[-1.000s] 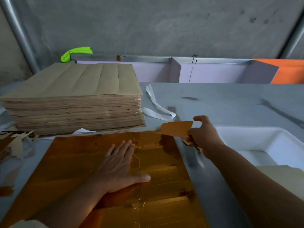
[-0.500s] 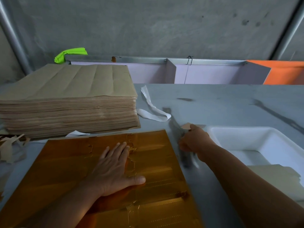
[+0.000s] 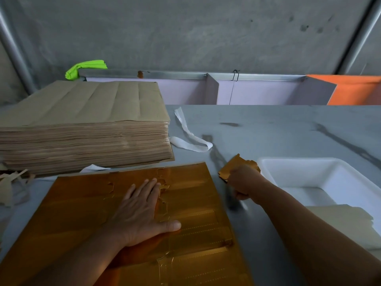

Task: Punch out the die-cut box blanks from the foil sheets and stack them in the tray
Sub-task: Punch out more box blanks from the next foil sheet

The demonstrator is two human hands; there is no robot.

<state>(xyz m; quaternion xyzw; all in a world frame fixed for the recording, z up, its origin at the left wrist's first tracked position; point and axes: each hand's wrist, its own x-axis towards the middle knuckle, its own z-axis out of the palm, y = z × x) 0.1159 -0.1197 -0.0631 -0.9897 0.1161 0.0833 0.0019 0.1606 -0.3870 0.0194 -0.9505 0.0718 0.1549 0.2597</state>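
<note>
On the surface, the left hand lies flat, fingers straight, on the foil sheet. The right hand, fingers clamped on a freed foil piece, has carried it from the sheet's corner to just beside the tray. Placing seems next.

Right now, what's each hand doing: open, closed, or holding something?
Left hand: open, flat on the foil sheet.
Right hand: closed on a gold foil piece.

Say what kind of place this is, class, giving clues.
Probably a packaging workshop: a tall stack of brown sheets, a die-cut gold foil sheet on the workbench, and a white tray.
</note>
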